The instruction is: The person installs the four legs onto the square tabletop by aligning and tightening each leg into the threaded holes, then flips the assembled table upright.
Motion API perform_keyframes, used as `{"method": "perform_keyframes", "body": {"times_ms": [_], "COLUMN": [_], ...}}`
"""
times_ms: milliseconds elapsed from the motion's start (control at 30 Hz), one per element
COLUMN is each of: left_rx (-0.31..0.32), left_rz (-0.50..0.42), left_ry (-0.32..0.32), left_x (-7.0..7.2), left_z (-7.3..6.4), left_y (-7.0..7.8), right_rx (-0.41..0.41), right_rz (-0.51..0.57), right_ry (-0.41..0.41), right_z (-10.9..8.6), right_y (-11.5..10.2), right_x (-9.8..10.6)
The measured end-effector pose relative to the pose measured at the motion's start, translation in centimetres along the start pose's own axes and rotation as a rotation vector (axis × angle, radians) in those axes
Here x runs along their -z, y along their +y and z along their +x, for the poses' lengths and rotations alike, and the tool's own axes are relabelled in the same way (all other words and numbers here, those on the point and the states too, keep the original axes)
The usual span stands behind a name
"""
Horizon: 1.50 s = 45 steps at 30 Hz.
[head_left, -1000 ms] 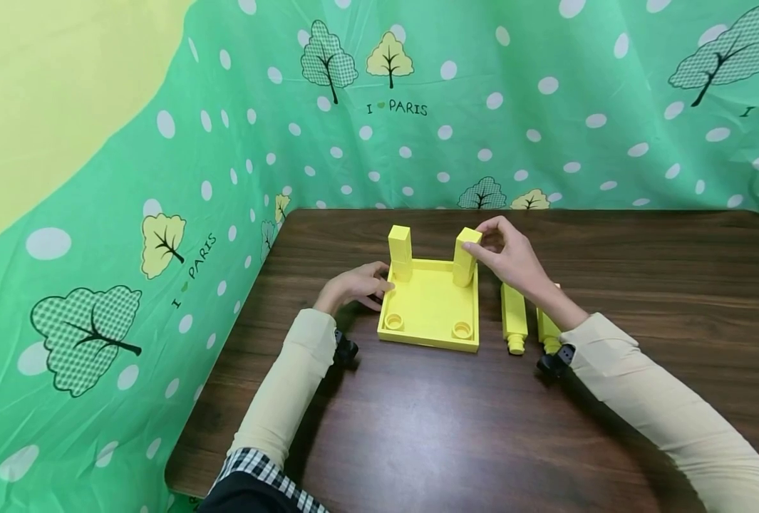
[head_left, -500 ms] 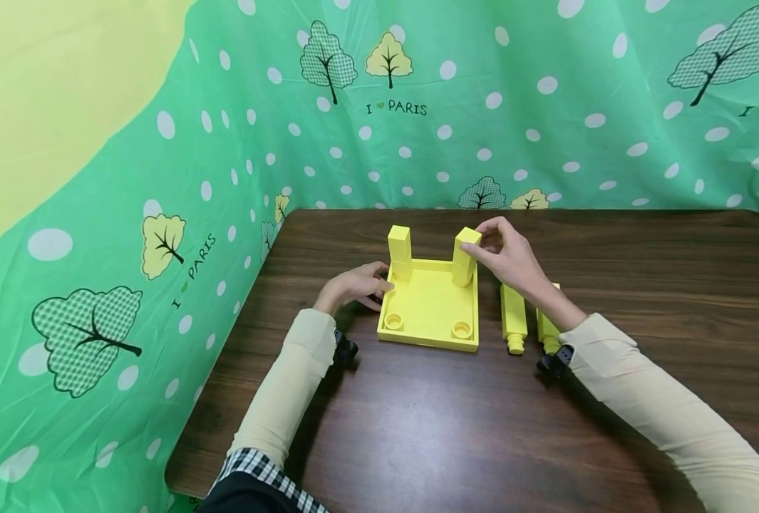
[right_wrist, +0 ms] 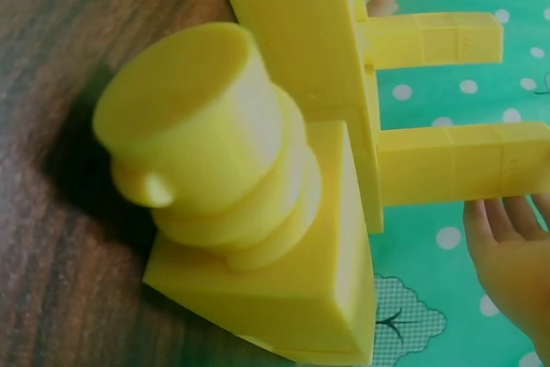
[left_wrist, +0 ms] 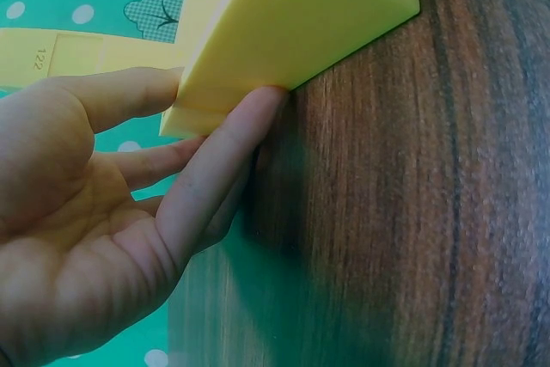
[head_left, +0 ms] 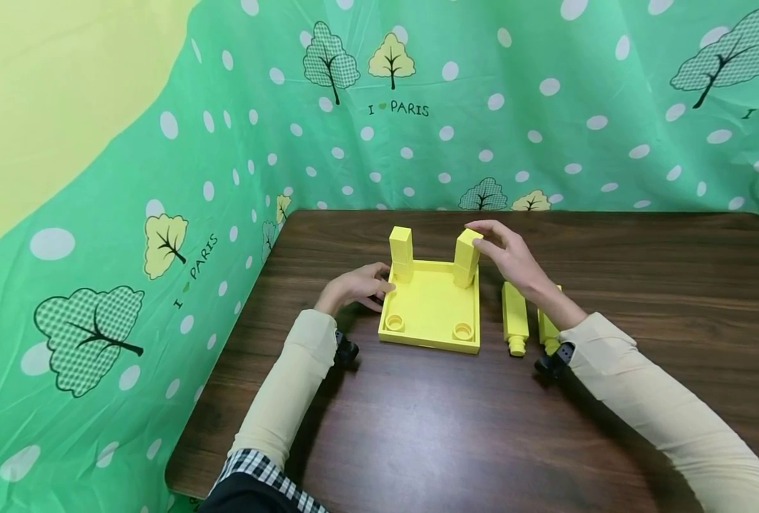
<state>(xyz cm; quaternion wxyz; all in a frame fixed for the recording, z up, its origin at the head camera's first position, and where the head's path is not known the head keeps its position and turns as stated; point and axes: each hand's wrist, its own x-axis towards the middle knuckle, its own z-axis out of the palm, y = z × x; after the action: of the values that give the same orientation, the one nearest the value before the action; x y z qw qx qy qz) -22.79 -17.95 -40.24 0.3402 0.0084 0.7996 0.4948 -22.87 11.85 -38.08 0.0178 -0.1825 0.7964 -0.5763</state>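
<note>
A square yellow base [head_left: 427,303] with a raised rim lies on the table, with round sockets in its two near corners. Two square yellow legs stand upright in its far corners: the left leg [head_left: 401,246] and the right leg [head_left: 465,260]. My left hand [head_left: 355,283] pinches the left rim of the base, thumb and fingers on either side in the left wrist view. At the top of the right leg, my right hand [head_left: 510,258] holds it between thumb and fingers. In the right wrist view, fingers [right_wrist: 507,221] lie against this leg; the thumb is out of sight.
Two loose yellow legs with round threaded ends, one [head_left: 514,317] and another [head_left: 548,331] partly under my right forearm, lie right of the base. The dark wooden table [head_left: 417,427] meets a green patterned cloth [head_left: 514,128] at the back and left.
My right thumb has shifted from the front of the right leg to its right side, while the fingertips have moved left over its top. The left hand and base stay in place.
</note>
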Motion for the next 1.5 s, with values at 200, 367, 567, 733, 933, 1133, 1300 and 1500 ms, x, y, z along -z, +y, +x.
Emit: {"method": "perform_keyframes", "body": {"times_ms": [200, 367, 567, 733, 933, 1133, 1300, 1500], "left_rx": [0.000, -0.002, -0.014, -0.013, -0.001, 0.002, 0.003, 0.008], "left_rz": [0.007, 0.008, 0.009, 0.008, -0.001, 0.000, 0.002, -0.005], "left_ry": [-0.001, -0.007, -0.018, -0.016, -0.014, -0.012, -0.011, -0.010], "left_x": [0.02, 0.03, 0.04, 0.04, 0.07, 0.08, 0.11, 0.22], "left_z": [0.07, 0.09, -0.01, -0.07, -0.04, 0.05, 0.08, 0.26], "left_y": [-0.13, -0.23, -0.32, -0.25, -0.13, -0.06, -0.03, 0.00], "right_rx": [-0.031, -0.032, -0.035, -0.030, -0.035, -0.047, -0.039, -0.030], "right_rz": [0.101, 0.132, 0.153, 0.146, 0.119, 0.097, 0.073, 0.074], "right_ry": [-0.079, -0.104, -0.093, -0.074, -0.054, -0.031, -0.014, 0.007], "right_z": [0.10, 0.20, 0.19, 0.21, 0.15, 0.19, 0.20, 0.40], "right_y": [-0.18, -0.24, -0.37, -0.44, -0.53, -0.54, -0.51, -0.27], "right_x": [0.20, 0.22, 0.18, 0.13, 0.16, 0.09, 0.04, 0.01]}}
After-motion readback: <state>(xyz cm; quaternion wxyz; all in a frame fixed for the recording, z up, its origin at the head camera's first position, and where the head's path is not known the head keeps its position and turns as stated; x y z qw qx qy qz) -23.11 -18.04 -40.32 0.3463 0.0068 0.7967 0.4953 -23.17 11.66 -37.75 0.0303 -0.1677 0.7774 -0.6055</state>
